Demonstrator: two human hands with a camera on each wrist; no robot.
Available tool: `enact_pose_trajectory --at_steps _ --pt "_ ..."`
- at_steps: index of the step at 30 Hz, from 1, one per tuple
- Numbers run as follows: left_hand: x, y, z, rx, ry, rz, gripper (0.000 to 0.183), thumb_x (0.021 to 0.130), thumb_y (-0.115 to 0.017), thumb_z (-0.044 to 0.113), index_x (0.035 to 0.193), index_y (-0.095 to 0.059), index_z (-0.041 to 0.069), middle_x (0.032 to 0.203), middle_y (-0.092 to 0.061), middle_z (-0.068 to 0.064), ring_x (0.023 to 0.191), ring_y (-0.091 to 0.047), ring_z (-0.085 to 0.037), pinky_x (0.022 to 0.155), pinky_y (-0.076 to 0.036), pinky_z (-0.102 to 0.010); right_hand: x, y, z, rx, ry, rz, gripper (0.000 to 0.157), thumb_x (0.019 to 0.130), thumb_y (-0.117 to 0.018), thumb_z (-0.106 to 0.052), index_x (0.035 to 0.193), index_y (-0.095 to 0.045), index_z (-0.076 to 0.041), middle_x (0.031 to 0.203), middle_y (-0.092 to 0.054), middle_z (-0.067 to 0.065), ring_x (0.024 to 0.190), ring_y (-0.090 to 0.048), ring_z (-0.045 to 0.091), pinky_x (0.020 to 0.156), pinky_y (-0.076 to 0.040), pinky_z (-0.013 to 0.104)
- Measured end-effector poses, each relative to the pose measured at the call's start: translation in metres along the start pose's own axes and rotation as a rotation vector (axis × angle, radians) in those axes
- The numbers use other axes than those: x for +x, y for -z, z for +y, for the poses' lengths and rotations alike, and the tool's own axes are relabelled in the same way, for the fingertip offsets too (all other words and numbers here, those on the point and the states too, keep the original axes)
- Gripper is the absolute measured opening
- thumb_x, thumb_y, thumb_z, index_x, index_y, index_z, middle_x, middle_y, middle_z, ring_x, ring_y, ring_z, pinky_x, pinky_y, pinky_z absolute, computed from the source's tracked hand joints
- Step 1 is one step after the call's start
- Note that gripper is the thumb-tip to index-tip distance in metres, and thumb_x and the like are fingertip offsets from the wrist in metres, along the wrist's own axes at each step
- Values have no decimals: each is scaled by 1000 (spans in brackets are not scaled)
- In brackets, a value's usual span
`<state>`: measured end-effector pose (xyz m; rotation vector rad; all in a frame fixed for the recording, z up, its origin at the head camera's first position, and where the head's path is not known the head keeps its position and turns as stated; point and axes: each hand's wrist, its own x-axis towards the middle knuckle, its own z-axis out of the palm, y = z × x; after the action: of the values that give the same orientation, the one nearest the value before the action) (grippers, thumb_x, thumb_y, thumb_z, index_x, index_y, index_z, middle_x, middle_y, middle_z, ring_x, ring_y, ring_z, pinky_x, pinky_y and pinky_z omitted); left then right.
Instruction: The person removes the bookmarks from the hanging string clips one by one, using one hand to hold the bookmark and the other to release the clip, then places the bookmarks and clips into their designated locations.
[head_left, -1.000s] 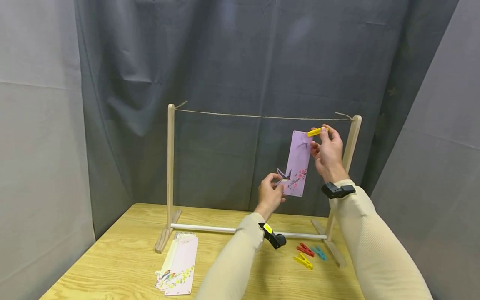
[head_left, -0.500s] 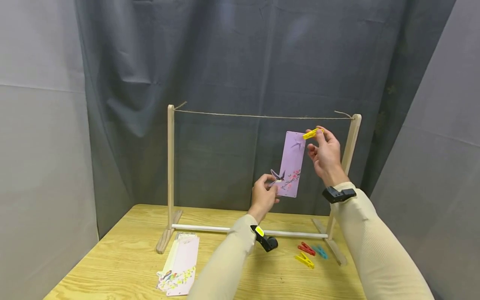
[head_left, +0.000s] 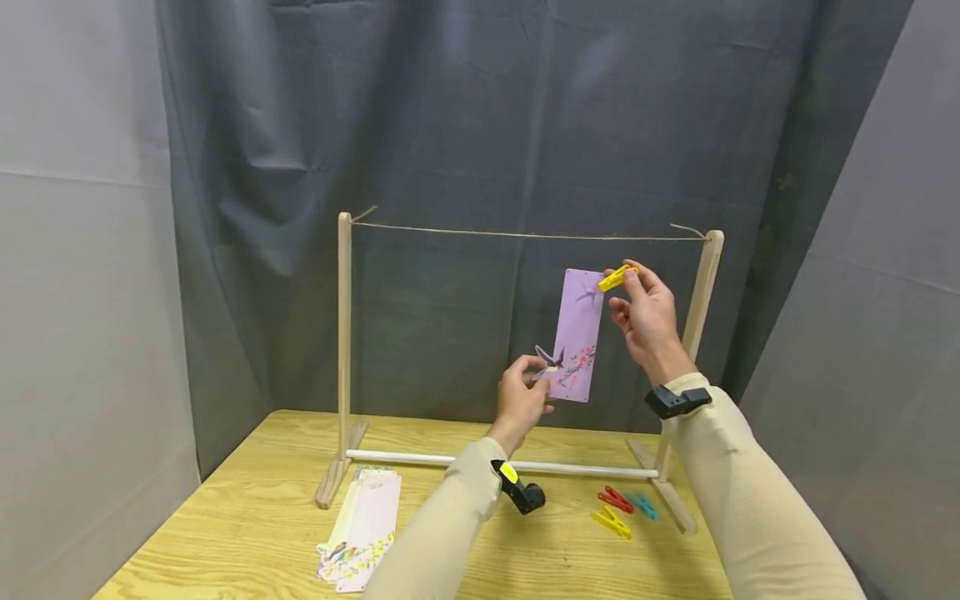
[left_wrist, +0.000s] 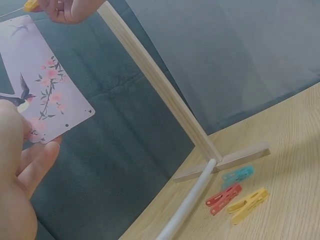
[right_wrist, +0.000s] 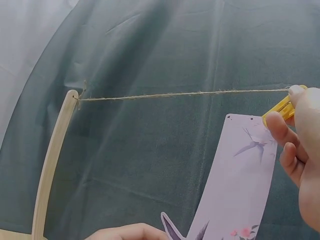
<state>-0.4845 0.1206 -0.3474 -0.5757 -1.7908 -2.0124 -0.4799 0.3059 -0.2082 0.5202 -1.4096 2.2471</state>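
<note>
A pale purple bookmark card (head_left: 577, 325), printed with a swallow and pink blossoms, is held upright below the string in the head view. My left hand (head_left: 521, 398) pinches its lower left edge, beside the cut-out swallow. At the card's top right corner is a yellow clothespin (head_left: 617, 278), pinched between the thumb and fingers of my right hand (head_left: 649, 321). In the right wrist view the tip of the clothespin (right_wrist: 280, 108) meets that corner; whether it clamps the card I cannot tell. The string (right_wrist: 185, 93) passes above the card, apart from its top edge.
A wooden frame with a left post (head_left: 345, 333) and right post (head_left: 701, 292) stands on the table (head_left: 247, 508), joined low by a white rod (head_left: 600, 470). Red (head_left: 616, 499), blue (head_left: 643, 506) and yellow (head_left: 612, 523) clothespins lie front right. Several cards (head_left: 371, 525) lie stacked front left.
Both hands have moved left and slightly down with the card and the yellow clothespin. The clothespin has tilted more steeply. The things on the table have stayed put.
</note>
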Motion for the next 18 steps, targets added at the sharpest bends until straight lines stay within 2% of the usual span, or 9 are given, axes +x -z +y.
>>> enact_pose_trajectory --at_steps 6,15,18 --pt "-2 7 -1 5 -11 -6 24 94 -61 -9 111 -67 6 93 -74 -12 76 -73 -43 55 -60 -33 -3 1 4 -41 1 -1 38 107 -59 -25 143 -54 -14 125 -67 7 58 -61 8 52 -48 18" --pt "-5 13 -2 -4 3 14 25 93 -61 -11 111 -67 6 91 -75 -12 67 -73 -30 54 -61 -35 -7 3 8 -52 0 -29 36 107 -58 -24 141 -54 -13 118 -70 3 57 -61 7 50 -48 17" --pt "-6 16 -4 -11 6 17 25 92 -61 -10 112 -67 5 91 -75 -12 70 -74 -34 55 -61 -35 -8 4 9 -74 0 -40 37 108 -58 -24 143 -52 -13 118 -70 3 57 -61 7 51 -48 17"
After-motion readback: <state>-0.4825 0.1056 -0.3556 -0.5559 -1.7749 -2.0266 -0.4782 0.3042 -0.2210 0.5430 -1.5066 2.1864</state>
